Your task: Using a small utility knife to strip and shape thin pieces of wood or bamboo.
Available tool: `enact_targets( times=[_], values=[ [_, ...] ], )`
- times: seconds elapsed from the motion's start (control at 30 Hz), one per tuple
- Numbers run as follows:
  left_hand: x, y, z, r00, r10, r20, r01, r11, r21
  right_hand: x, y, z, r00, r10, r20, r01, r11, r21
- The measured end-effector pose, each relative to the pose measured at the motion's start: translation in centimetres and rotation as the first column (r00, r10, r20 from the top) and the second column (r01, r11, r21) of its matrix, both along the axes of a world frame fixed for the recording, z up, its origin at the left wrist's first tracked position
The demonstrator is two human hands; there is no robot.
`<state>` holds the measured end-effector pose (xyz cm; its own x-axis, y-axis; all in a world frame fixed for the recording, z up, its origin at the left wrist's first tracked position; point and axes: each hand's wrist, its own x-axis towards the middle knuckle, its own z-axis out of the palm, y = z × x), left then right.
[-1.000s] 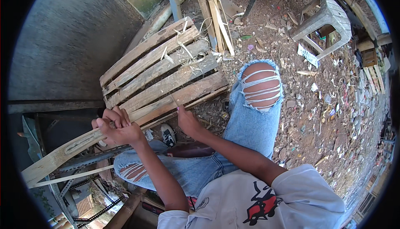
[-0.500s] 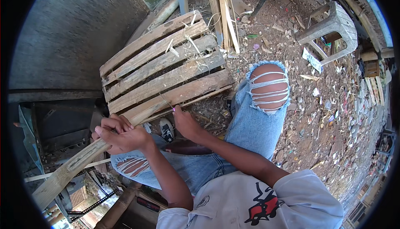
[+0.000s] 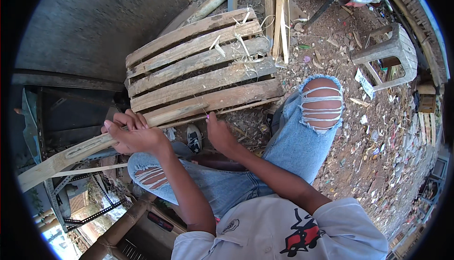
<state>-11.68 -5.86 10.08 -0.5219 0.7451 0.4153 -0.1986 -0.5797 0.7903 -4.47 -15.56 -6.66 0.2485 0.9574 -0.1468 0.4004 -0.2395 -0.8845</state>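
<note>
My left hand is closed around a long, pale bamboo strip. The strip slants from the lower left up onto the near edge of a slatted wooden bench, where its far end rests. Close to that end my right hand is closed in a fist on a thin tool with a pink part. A narrow dark line rises from the fist to the strip, perhaps a blade seen edge-on. Curled shavings lie on the slats.
Upright wooden strips stand behind the bench. A grey plastic stool is at the right on littered ground. A dark panel closes off the left, above a perforated metal frame. My knees flank the work.
The strip lies flatter now, its near-left end swung upward, with my left hand still around it. The whole view has shifted, so the bench appears farther right. Both hands keep their grips.
</note>
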Motion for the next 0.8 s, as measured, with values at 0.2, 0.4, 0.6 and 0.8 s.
enact_targets(
  times=[0.2,0.4,0.6,0.8],
  values=[
    [0.9,-0.7,0.6,0.998,0.063,0.024,-0.062,0.997,-0.036,-0.1,-0.2,-1.2,0.999,0.012,0.053,-0.003,0.988,-0.152],
    [1.8,-1.2,0.7,0.999,0.053,-0.005,-0.053,0.999,0.012,0.0,-0.2,-0.9,1.0,0.019,0.005,-0.018,0.985,-0.173],
    [2.0,-1.3,1.0,0.999,0.034,-0.03,-0.035,0.999,-0.002,0.6,-1.1,-2.7,0.988,0.049,0.149,-0.038,0.996,-0.077],
    [1.5,-0.5,1.1,0.998,0.055,-0.042,-0.057,0.997,-0.057,0.1,-1.3,-3.2,0.989,0.017,0.147,-0.011,0.999,-0.043]
  ],
)
